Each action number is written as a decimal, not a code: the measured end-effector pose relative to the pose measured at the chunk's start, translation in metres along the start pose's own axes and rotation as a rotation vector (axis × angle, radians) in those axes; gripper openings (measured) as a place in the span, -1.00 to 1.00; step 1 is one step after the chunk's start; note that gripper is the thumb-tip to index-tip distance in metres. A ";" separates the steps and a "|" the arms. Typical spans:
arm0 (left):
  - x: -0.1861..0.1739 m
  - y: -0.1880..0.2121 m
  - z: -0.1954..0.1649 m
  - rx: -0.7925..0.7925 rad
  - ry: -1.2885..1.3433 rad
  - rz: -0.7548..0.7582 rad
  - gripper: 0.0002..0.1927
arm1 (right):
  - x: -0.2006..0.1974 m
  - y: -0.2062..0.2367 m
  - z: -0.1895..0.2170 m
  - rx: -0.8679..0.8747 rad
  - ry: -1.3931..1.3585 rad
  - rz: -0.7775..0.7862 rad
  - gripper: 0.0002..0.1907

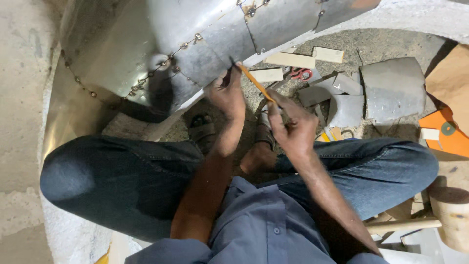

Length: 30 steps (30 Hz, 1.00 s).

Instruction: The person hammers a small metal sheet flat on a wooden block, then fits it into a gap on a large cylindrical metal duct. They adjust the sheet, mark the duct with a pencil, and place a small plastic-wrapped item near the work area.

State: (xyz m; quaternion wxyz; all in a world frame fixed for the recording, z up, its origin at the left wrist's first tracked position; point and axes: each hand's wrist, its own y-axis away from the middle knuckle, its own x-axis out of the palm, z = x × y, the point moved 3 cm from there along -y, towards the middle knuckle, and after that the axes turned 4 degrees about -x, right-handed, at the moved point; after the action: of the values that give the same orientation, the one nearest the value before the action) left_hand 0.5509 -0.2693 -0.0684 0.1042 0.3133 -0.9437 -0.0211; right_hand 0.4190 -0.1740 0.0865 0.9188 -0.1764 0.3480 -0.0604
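- Riveted sheet-metal duct [161,54] leans on the floor, above the knees.
- Left hand [227,95] presses on its lower edge, fingers closed on a small dark tool.
- Right hand [293,127] pinches an orange pencil [254,80], tip touching the metal.

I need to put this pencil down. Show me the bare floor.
Bare concrete floor lies left of the riveted metal sheet. Right of the feet it is crowded: metal offcuts, wooden strips, red-handled scissors, orange box.
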 end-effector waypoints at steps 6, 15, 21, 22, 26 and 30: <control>-0.003 -0.018 0.052 -0.318 0.614 0.018 -0.85 | 0.007 -0.054 0.043 -0.295 0.261 0.073 -0.61; -0.003 -0.011 0.051 -0.334 0.546 -0.027 -0.80 | 0.018 -0.076 0.056 -0.412 0.312 0.060 -0.62; -0.001 -0.011 0.043 -0.394 0.635 -0.023 -0.78 | 0.025 -0.082 0.055 -0.394 0.383 0.100 -0.64; -0.001 -0.011 0.044 -0.401 0.645 -0.020 -0.78 | 0.026 -0.082 0.055 -0.399 0.380 0.099 -0.65; 0.002 -0.009 0.048 -0.447 0.727 -0.011 -0.77 | 0.028 -0.085 0.052 -0.411 0.382 0.095 -0.66; 0.000 -0.009 0.049 -0.382 0.641 -0.010 -0.75 | 0.025 -0.084 0.052 -0.448 0.443 0.118 -0.62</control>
State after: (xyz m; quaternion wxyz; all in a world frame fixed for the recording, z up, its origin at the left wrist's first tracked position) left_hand 0.5462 -0.2778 -0.1168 0.4508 0.2837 -0.8407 -0.0980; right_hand 0.4732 -0.2436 0.1378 0.7609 -0.3362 0.5538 0.0342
